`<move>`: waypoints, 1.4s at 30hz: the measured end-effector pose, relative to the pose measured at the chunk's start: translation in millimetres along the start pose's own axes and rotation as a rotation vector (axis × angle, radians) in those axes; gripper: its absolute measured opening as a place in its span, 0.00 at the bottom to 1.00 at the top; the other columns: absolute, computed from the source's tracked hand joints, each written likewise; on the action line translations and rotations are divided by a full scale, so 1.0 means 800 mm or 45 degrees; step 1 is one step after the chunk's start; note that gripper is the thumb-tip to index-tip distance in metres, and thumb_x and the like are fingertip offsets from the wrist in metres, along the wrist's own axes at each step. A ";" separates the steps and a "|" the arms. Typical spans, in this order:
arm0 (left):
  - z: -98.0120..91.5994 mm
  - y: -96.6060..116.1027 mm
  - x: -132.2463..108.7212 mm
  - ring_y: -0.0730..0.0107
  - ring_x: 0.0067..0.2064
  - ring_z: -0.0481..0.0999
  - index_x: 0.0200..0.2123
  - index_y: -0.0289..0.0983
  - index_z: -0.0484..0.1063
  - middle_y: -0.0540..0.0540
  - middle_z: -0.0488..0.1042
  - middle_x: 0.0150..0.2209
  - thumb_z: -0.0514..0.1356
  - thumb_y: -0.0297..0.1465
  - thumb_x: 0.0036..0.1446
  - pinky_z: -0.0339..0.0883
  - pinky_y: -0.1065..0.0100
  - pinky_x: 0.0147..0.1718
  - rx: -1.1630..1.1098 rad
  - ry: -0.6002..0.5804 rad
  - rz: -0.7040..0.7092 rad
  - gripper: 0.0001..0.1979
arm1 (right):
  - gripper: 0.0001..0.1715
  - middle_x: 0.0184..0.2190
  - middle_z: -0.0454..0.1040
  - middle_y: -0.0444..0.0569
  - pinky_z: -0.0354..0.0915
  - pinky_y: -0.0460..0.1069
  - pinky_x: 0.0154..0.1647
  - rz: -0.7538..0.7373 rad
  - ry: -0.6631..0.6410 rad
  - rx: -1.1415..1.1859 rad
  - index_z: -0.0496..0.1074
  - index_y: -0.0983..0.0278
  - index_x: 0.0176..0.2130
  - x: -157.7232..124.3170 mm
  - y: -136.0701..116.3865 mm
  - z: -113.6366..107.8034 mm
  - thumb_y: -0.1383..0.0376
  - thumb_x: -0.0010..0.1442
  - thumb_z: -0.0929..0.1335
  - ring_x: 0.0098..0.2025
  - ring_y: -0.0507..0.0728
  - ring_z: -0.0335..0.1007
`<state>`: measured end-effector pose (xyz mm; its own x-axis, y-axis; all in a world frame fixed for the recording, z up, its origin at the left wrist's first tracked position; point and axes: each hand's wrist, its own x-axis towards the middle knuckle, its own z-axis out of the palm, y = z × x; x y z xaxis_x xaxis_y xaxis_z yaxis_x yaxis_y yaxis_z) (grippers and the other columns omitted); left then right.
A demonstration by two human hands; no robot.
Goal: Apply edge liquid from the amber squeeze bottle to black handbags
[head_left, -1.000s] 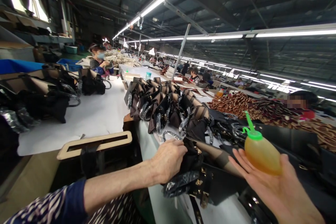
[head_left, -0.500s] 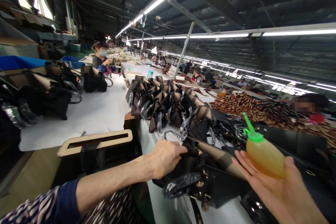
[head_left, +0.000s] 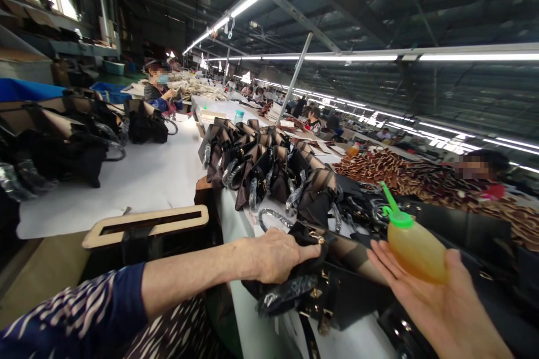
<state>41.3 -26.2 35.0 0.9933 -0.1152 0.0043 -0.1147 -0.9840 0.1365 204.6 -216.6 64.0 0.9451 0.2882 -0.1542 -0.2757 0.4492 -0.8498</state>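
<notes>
My left hand (head_left: pixel 278 255) is on the top edge of a black handbag (head_left: pixel 357 291) at the front of the table. Its index finger is stretched out to a gold metal fitting (head_left: pixel 320 239), while the other fingers curl in and are partly hidden against the bag. Plastic film wraps the bag's handle (head_left: pixel 288 291). On the right, my right hand (head_left: pixel 438 297) is palm up with a squeeze bottle (head_left: pixel 415 247) lying tilted across it, the thumb behind and fingers extended. The bottle has a green nozzle cap and amber liquid inside.
Several dark handbags (head_left: pixel 269 168) stand grouped beyond my left hand, more (head_left: pixel 67 140) on the left table. A pale slotted frame (head_left: pixel 147 227) lies at lower left. Brown cut pieces (head_left: pixel 391 171) are piled at right. A masked co-worker (head_left: pixel 158 87) works farther back.
My left hand has slid right along the bag, its index finger now extended onto the gold fitting. My right hand and the bottle have shifted slightly left in view.
</notes>
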 end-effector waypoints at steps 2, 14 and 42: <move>-0.006 0.002 0.004 0.59 0.31 0.76 0.65 0.40 0.48 0.44 0.77 0.34 0.58 0.27 0.47 0.57 0.68 0.22 -0.015 -0.048 -0.031 0.41 | 0.36 0.50 0.65 0.78 0.73 0.62 0.37 -0.012 0.005 0.023 0.58 0.84 0.59 0.008 0.002 -0.002 0.55 0.65 0.61 0.48 0.74 0.70; -0.010 -0.002 0.004 0.60 0.37 0.77 0.37 0.40 0.72 0.47 0.78 0.35 0.58 0.28 0.49 0.63 0.67 0.28 -0.153 -0.104 -0.029 0.10 | 0.27 0.52 0.67 0.70 0.68 0.63 0.46 0.000 -0.028 -0.049 0.65 0.73 0.57 -0.008 -0.002 -0.002 0.57 0.66 0.62 0.51 0.70 0.68; -0.020 -0.010 0.042 0.65 0.34 0.71 0.40 0.34 0.66 0.43 0.72 0.40 0.54 0.22 0.57 0.59 0.63 0.22 0.394 0.369 0.395 0.08 | 0.28 0.51 0.66 0.75 0.74 0.57 0.35 -0.013 0.045 -0.072 0.61 0.80 0.56 -0.004 -0.002 0.009 0.59 0.67 0.60 0.44 0.69 0.73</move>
<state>75.6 -19.8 49.9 0.8696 -0.4082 0.2779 -0.3583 -0.9088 -0.2137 200.8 -212.3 69.2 0.9537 0.2531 -0.1626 -0.2568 0.4030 -0.8784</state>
